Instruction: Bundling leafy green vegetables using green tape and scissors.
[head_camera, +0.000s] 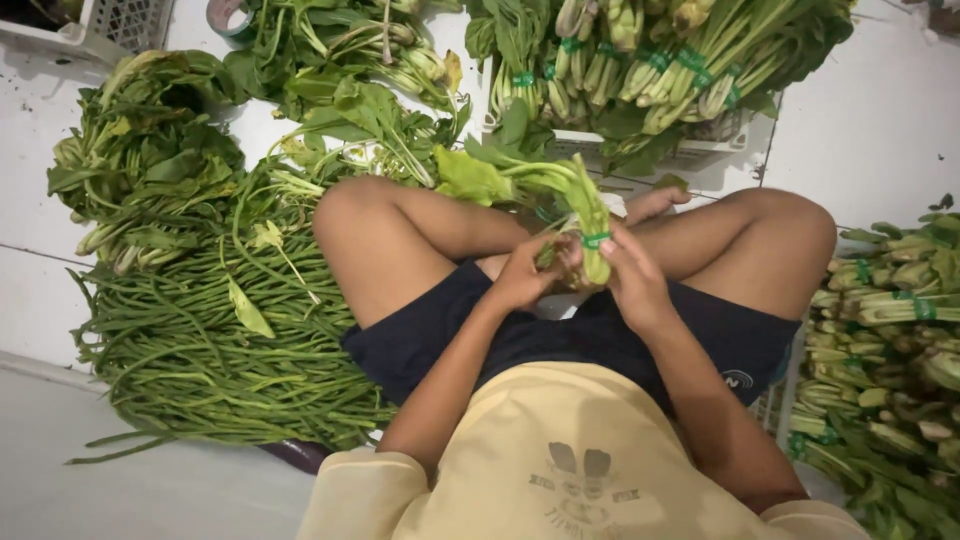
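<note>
Resting above the lap, a bunch of greens (585, 215) is gripped by the left hand (525, 272) and right hand (632, 275), fingers pressed around the stalks near the green band (596, 240). It looks light, soft, easily bruised; best held by the firm stalks.

Both hands, left hand (522, 272) and right hand (632, 275), grip a taped greens bunch (580, 205) at centre, long beans (200, 340) at nine o'clock, tied bundles (640, 60) at twelve.
</note>
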